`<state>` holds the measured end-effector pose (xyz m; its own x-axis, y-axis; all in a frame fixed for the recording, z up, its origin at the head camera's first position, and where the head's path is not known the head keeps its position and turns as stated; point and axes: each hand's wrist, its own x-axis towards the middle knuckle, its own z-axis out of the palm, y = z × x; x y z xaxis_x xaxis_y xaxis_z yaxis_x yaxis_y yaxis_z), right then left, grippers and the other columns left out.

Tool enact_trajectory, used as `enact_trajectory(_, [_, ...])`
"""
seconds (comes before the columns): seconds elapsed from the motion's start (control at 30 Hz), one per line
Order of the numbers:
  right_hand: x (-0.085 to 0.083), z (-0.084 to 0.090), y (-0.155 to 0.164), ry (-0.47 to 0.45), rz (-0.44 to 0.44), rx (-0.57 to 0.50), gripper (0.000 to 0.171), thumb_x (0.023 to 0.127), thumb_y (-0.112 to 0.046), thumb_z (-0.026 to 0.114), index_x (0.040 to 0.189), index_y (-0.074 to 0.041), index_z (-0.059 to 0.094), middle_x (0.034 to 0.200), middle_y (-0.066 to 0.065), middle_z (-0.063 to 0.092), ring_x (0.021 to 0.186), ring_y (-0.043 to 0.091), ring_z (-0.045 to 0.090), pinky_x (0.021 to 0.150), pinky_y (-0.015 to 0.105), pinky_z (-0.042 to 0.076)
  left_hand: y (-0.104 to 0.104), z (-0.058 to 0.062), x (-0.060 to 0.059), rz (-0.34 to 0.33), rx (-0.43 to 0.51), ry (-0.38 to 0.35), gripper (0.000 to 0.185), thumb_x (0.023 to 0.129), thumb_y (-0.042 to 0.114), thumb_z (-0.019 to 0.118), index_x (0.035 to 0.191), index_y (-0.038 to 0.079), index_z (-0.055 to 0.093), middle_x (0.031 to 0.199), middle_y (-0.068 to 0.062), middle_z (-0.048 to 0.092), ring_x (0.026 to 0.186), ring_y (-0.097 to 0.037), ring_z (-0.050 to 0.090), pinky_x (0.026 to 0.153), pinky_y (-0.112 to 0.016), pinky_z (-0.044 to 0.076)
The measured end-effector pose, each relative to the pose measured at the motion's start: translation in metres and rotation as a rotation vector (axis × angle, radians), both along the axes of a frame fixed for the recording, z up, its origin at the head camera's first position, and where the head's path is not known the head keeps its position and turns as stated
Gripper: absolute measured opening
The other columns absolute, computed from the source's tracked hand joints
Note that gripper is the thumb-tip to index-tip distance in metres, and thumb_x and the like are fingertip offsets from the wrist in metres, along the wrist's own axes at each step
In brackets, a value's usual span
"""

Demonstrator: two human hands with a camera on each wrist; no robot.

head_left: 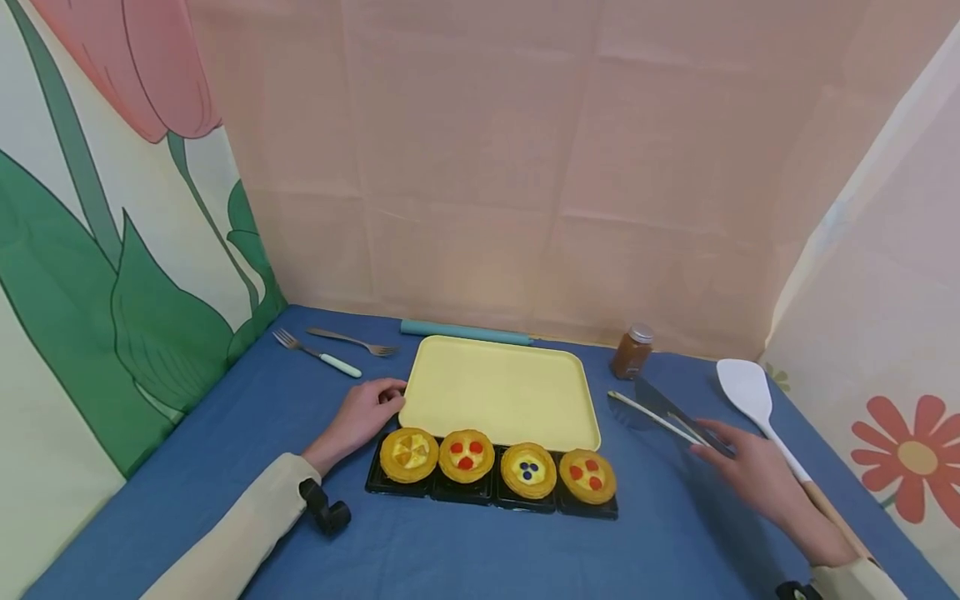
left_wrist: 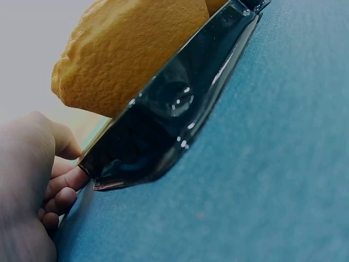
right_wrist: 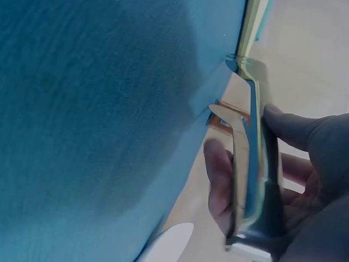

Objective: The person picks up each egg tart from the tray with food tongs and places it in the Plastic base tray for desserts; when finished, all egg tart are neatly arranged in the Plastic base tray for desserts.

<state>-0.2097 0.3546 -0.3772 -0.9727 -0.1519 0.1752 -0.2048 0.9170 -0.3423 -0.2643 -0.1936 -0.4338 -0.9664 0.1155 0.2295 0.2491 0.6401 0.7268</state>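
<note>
A yellow tray (head_left: 498,392) lies in the middle of the blue cloth. My left hand (head_left: 367,417) holds its left edge, thumb above and curled fingers at the rim; the left wrist view shows those fingers beside the corner of a black plastic tray (left_wrist: 158,120). Four-sectioned, that black tray carries several tarts, one a tart with blue dots (head_left: 528,471), another a tart with red pieces (head_left: 467,456). My right hand (head_left: 753,471) grips metal tongs (right_wrist: 256,164) between thumb and fingers. The tongs' arms stand apart with nothing between them, pointing toward the yellow tray.
Two forks, one a fork with a pale handle (head_left: 337,364), lie at the back left. A teal roll (head_left: 465,332) stretches behind the yellow tray. A brown jar (head_left: 632,354) stands back right. Beside my right hand lies a white spatula (head_left: 746,392) with a wooden handle.
</note>
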Motion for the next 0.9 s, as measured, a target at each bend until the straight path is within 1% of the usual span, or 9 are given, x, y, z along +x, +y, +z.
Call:
enact_trajectory(0.07, [0.000,-0.002,0.002,0.031,0.012,0.019,0.050,0.094,-0.027,0.072,0.133,0.003,0.062,0.099,0.019,0.071,0.077,0.028,0.066,0.060,0.042,0.047,0.000,0.001,0.000,-0.001,0.004,0.000,0.035,0.097,0.011,0.057,0.127,-0.003,0.067,0.092,-0.003,0.066,0.073,-0.018,0.053,0.071,-0.036,0.043])
enact_trajectory(0.13, [0.000,-0.003,0.003,0.076,0.023,0.047,0.048,0.092,-0.024,0.074,0.130,0.004,0.063,0.104,0.022,0.071,0.083,0.032,0.067,0.063,0.046,0.048,0.000,0.001,0.000,-0.001,0.004,-0.003,0.035,0.097,0.011,0.056,0.128,-0.003,0.067,0.092,-0.003,0.065,0.073,-0.018,0.052,0.071,-0.036,0.043])
enact_trajectory(0.2, [0.000,-0.005,0.003,0.098,0.026,0.060,0.047,0.090,-0.021,0.076,0.128,0.004,0.064,0.104,0.024,0.071,0.084,0.034,0.068,0.065,0.049,0.049,0.001,0.002,0.001,0.000,0.004,-0.006,0.035,0.097,0.011,0.056,0.128,-0.003,0.067,0.092,-0.003,0.065,0.074,-0.018,0.052,0.071,-0.036,0.043])
enact_trajectory(0.33, [0.001,-0.008,0.002,0.102,0.019,0.059,0.045,0.089,-0.017,0.077,0.126,0.005,0.065,0.107,0.027,0.069,0.085,0.037,0.069,0.069,0.053,0.051,0.000,0.002,0.001,0.003,-0.002,-0.004,0.035,0.097,0.011,0.056,0.127,-0.003,0.067,0.091,-0.003,0.065,0.074,-0.018,0.052,0.071,-0.036,0.043])
enact_trajectory(0.4, [0.001,-0.010,0.002,0.102,0.010,0.057,0.044,0.088,-0.016,0.077,0.125,0.005,0.066,0.109,0.028,0.069,0.088,0.039,0.070,0.072,0.055,0.051,0.000,0.001,0.001,0.004,-0.003,-0.003,0.035,0.097,0.011,0.057,0.127,-0.003,0.067,0.091,-0.003,0.065,0.074,-0.018,0.052,0.071,-0.036,0.043])
enact_trajectory(0.63, [0.001,-0.013,-0.001,0.088,-0.011,0.060,0.044,0.085,-0.013,0.079,0.121,0.008,0.067,0.104,0.025,0.070,0.080,0.032,0.070,0.066,0.049,0.052,-0.003,-0.001,0.000,0.000,0.007,-0.003,0.035,0.097,0.011,0.057,0.127,-0.003,0.067,0.091,-0.003,0.065,0.073,-0.019,0.052,0.070,-0.036,0.043])
enact_trajectory(0.7, [0.001,-0.012,-0.001,0.090,-0.011,0.061,0.043,0.084,-0.013,0.080,0.119,0.009,0.067,0.103,0.024,0.070,0.080,0.032,0.070,0.065,0.049,0.053,-0.003,-0.001,0.000,0.000,0.011,-0.002,0.035,0.096,0.010,0.057,0.127,-0.003,0.067,0.090,-0.004,0.065,0.072,-0.019,0.052,0.070,-0.036,0.043])
enact_trajectory(0.77, [0.000,-0.010,-0.002,0.099,-0.009,0.061,0.042,0.084,-0.012,0.080,0.118,0.010,0.067,0.102,0.025,0.070,0.081,0.034,0.071,0.067,0.051,0.053,-0.003,-0.001,0.000,0.002,0.012,-0.003,0.035,0.097,0.011,0.057,0.127,-0.002,0.067,0.091,-0.004,0.065,0.073,-0.019,0.052,0.070,-0.036,0.043])
enact_trajectory(0.9, [-0.002,-0.002,-0.010,0.111,0.001,0.058,0.040,0.089,-0.014,0.074,0.119,0.012,0.066,0.107,0.029,0.068,0.091,0.043,0.069,0.072,0.056,0.052,-0.004,-0.001,0.001,0.007,0.007,-0.008,0.034,0.097,0.011,0.057,0.127,-0.002,0.067,0.091,-0.003,0.066,0.072,-0.018,0.052,0.071,-0.036,0.043])
